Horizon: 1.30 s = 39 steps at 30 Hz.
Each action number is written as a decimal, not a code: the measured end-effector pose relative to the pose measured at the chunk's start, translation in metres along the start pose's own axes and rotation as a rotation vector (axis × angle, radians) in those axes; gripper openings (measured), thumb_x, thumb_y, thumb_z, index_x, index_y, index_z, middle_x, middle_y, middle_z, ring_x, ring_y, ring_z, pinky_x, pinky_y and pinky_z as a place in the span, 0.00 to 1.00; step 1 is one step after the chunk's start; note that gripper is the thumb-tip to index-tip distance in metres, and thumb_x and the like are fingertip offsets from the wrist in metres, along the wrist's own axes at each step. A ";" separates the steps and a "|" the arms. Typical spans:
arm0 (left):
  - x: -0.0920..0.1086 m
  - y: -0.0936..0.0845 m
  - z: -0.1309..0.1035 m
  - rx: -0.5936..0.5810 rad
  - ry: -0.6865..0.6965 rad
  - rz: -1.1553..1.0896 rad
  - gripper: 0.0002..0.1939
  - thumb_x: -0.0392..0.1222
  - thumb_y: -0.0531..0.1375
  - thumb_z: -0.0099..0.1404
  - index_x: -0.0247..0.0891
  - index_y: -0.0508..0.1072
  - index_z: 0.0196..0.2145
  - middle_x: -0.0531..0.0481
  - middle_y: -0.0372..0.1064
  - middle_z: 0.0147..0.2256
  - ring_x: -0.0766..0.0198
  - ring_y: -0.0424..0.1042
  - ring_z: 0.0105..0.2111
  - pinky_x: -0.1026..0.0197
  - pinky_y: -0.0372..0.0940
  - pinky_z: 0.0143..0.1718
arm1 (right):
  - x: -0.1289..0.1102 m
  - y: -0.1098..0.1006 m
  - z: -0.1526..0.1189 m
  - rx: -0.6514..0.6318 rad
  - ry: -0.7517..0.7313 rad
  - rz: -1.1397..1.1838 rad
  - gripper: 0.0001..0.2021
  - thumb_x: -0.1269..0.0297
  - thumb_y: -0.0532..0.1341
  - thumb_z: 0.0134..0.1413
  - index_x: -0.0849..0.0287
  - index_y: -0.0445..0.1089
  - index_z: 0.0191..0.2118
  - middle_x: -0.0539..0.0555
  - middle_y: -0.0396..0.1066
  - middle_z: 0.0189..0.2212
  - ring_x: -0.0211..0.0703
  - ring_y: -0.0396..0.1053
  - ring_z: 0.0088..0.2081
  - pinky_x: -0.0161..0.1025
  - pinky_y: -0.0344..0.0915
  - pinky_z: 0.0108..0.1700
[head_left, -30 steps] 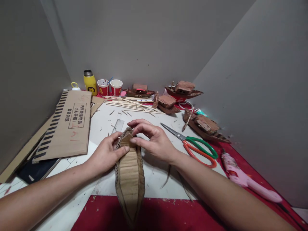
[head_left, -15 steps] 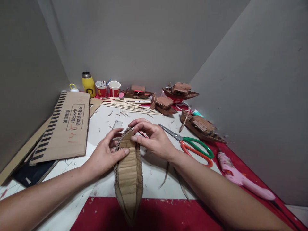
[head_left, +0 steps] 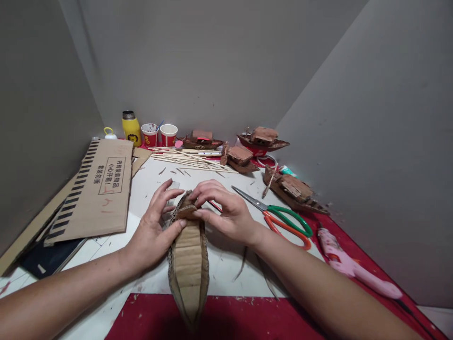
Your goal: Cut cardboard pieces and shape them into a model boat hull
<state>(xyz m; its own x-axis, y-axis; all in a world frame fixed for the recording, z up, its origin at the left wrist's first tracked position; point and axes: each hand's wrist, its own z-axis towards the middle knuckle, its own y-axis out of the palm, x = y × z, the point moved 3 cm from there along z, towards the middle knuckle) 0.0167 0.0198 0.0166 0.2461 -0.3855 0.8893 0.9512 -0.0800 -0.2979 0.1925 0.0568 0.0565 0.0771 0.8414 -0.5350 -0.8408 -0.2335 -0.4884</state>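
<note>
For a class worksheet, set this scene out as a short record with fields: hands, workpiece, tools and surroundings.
Workpiece: boat-shaped cardboard piece, pointed end toward the person
Left hand: at its left edge, thumb over the rim
Right hand: fingertips at a small cardboard flap by its far end
Tools: scissors with green and orange handles; pink glue gun farther right
Left side: printed cardboard sheet
Back: yellow bottle, two paper cups, thin sticks
Brown model boats: four, back and right
</note>
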 end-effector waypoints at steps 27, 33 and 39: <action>0.037 -0.025 0.014 -0.009 -0.493 -0.585 0.12 0.46 0.67 0.58 0.40 0.77 0.39 0.51 0.78 0.35 0.59 0.76 0.34 0.61 0.70 0.36 | -0.021 -0.100 -0.023 -0.262 0.716 -0.698 0.11 0.62 0.58 0.59 0.60 0.74 0.42 0.59 0.78 0.39 0.50 0.73 0.39 0.42 0.66 0.41; 0.043 -0.017 0.009 -0.105 -0.522 -0.682 0.11 0.44 0.66 0.59 0.39 0.78 0.39 0.48 0.79 0.34 0.62 0.76 0.31 0.62 0.69 0.35 | 0.006 -0.128 -0.101 -0.536 1.090 -1.031 0.09 0.66 0.59 0.53 0.61 0.74 0.38 0.64 0.77 0.36 0.56 0.75 0.36 0.39 0.60 0.32; 0.052 -0.018 0.003 -0.123 -0.470 -0.688 0.11 0.45 0.67 0.58 0.36 0.78 0.34 0.49 0.78 0.30 0.65 0.74 0.29 0.64 0.67 0.34 | 0.032 -0.125 -0.122 -0.565 1.097 -1.027 0.09 0.69 0.57 0.50 0.62 0.72 0.38 0.65 0.76 0.39 0.56 0.74 0.39 0.38 0.58 0.31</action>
<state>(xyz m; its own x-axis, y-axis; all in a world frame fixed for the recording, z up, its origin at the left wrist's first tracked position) 0.0128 0.0039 0.0697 -0.3033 0.2061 0.9303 0.8972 -0.2673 0.3517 0.3649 0.0534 0.0163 0.9950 0.0669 0.0738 0.0841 -0.1675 -0.9823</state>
